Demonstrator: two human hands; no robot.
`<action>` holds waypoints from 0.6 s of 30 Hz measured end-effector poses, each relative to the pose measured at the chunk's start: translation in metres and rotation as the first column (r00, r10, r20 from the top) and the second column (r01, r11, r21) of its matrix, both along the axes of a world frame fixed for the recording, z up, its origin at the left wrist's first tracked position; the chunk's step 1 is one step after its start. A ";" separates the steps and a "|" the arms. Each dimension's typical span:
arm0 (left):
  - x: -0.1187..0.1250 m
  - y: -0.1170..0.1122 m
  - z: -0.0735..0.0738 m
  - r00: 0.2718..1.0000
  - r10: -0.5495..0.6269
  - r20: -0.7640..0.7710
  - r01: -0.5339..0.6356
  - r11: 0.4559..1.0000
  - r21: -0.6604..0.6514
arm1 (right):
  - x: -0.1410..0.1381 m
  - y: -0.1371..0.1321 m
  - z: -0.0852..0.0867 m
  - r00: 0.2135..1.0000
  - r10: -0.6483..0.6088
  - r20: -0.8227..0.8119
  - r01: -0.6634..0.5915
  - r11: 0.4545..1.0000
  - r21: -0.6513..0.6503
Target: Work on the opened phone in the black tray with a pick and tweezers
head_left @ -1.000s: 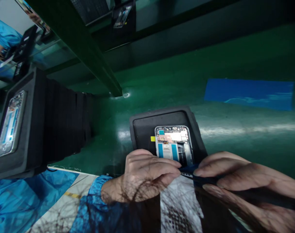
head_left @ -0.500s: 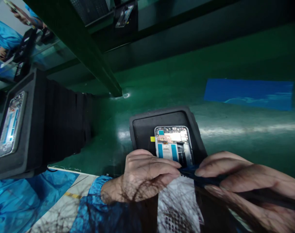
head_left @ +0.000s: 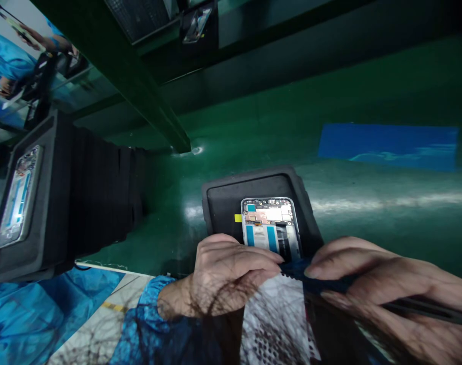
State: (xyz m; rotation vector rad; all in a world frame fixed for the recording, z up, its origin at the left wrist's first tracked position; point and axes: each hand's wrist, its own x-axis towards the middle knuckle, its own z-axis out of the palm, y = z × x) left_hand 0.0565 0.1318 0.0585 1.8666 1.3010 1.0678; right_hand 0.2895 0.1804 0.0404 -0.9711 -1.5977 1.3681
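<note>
Opened phone, back cover off, lies face down in the recess of a black foam tray on the green bench top. Visible inside the phone: circuit board across the far end with a copper-coloured patch, two blue strips running lengthwise over a white area, a dark part along the right side. A small yellow tab sits at the phone's left edge, on the tray floor. No lettering on the board can be read.

Left hand, fingers curled closed, pinches at the phone's near end; fingertips meet the tip of a dark slim tool. Right hand is closed around that tool, pen-fashion; its shaft runs off to the lower right. Tool tip touches the phone's near edge, between the two hands. The near end of phone and tray is hidden by the hands.

Blue sleeve at the left wrist.

Left of view: a row of black foam trays standing on edge; the nearest one holds a second opened phone, also with blue strips. Blue rectangle on the bench surface, far right, no writing legible. Green beam crosses overhead. Top left, a person in blue clothing, well apart.
</note>
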 end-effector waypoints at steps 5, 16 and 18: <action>0.000 0.001 0.001 1.000 0.000 -0.001 0.000 1.000 -0.004 | -0.002 0.003 0.005 0.998 0.056 0.012 -0.056 0.995 0.083; 0.001 0.001 0.001 1.000 0.002 -0.003 -0.002 1.000 0.008 | -0.010 0.006 0.009 0.991 -0.124 0.048 0.128 0.988 -0.087; 0.002 0.001 0.001 1.000 0.011 -0.007 -0.011 1.000 0.010 | -0.012 0.006 0.011 0.975 -0.216 0.057 0.222 0.964 -0.144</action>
